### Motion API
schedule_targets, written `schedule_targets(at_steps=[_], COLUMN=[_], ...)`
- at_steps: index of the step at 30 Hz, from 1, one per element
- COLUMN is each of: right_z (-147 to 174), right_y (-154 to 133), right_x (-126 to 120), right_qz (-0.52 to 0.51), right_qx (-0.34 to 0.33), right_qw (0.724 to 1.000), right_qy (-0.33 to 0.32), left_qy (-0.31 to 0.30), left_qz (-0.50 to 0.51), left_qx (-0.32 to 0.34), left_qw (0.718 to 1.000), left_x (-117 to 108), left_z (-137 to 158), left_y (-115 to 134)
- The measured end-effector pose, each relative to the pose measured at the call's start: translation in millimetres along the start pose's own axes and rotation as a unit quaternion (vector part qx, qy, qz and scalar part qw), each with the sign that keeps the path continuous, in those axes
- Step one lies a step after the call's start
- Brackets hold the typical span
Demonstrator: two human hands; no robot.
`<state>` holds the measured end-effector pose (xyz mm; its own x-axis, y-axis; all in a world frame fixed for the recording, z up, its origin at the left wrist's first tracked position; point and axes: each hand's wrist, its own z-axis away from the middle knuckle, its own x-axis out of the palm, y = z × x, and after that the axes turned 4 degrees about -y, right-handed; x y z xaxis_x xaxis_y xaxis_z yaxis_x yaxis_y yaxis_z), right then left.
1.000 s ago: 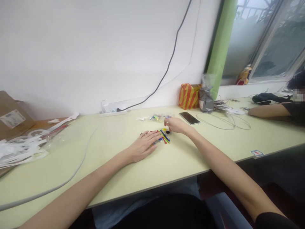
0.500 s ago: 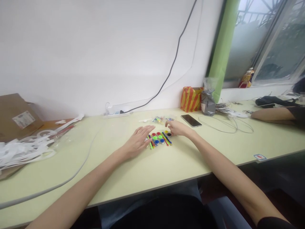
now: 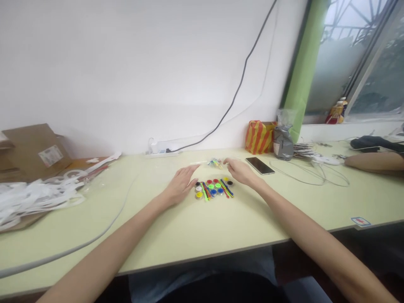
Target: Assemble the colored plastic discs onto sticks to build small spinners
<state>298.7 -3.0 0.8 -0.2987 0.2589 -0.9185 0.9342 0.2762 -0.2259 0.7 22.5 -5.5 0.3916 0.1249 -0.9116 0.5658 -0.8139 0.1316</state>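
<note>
- One table (image 3: 176,244), pale yellow-green, with its far edge along the wall
- One cardboard box (image 3: 52,143) and one heap of white strips (image 3: 34,198), both at the table's far left corner
- Two bags at the far edge, right of the middle: one striped bag (image 3: 260,137) in red and yellow, one grey bag (image 3: 283,143) just beside it
- Two hands of the person: the left hand (image 3: 181,185) is flat with its thumb apart, it holds nothing visible; the right hand (image 3: 239,170) has bent fingers, and I cannot tell if something is between them
- One phone (image 3: 260,166), beyond the right hand, toward the far edge
- Two bundles of thin coloured sticks (image 3: 205,191), between the hands and well in from the near edge; the single sticks are too small to count
- Eleven round pieces (image 3: 213,192) are visible around these bundles: two red, two green, two blue, two yellow, two black, one white
- One second ago the left hand was lying over the pieces; now it rests at their left side, and the left column of black, white and yellow is uncovered
</note>
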Motion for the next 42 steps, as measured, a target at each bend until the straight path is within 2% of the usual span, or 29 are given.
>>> schedule_targets(at_steps=[3, 7, 9, 12, 17, 22, 26, 29, 30, 32, 37, 42], right_z=[-24.6, -84.3, -112.7, -140.6, -150.8, -142.9, -127.2, -97.1, -83.1, -52.4, 10.9, 31.2], right_y=[-13.7, -44.7, -60.3, -77.1, -85.8, -88.8, -95.2, -97.9, -98.3, -98.4, -92.5, -77.3], right_x=[9.9, 19.3, 25.8, 38.9, 53.2, 44.7, 25.8, 9.6, 4.1, -6.8, -24.9, -21.0], right_qz=[0.006, 0.088, 0.146, 0.166, 0.16, 0.134, 0.089, 0.009, -0.074, -0.211, -0.346, -0.487], right_qx=[-0.068, -0.14, -0.139, -0.117, -0.097, -0.096, -0.102, -0.128, -0.148, -0.188, -0.214, -0.192], right_qw=[0.997, 0.985, 0.974, 0.97, 0.971, 0.976, 0.985, 0.989, 0.984, 0.957, 0.911, 0.828], right_qy=[0.025, -0.049, -0.103, -0.134, -0.147, -0.143, -0.105, -0.079, -0.07, -0.06, -0.072, -0.202], left_qy=[0.03, 0.053, 0.056, 0.063, 0.067, 0.062, 0.082, 0.111, 0.122, 0.145, 0.15, 0.09], left_qz=[-0.002, 0.002, 0.005, 0.009, 0.009, 0.002, -0.011, 0.002, 0.012, 0.036, 0.049, 0.006], left_qx=[-0.037, -0.057, -0.066, -0.078, -0.09, -0.093, -0.108, -0.117, -0.111, -0.085, -0.001, 0.101], left_qw=[0.999, 0.997, 0.996, 0.995, 0.994, 0.994, 0.991, 0.987, 0.986, 0.985, 0.988, 0.991], left_x=[4.8, 7.7, 7.6, 7.6, 8.4, 10.1, 11.4, 10.3, 9.4, 7.4, 3.0, 4.2], left_z=[0.9, 1.1, 1.3, 1.8, 2.0, 1.7, 0.9, -0.5, -1.1, -2.3, -1.9, 0.3], left_y=[-10.7, -11.8, -10.8, -11.5, -13.9, -12.3, -12.1, -6.5, -2.6, 7.9, 37.5, 56.2])
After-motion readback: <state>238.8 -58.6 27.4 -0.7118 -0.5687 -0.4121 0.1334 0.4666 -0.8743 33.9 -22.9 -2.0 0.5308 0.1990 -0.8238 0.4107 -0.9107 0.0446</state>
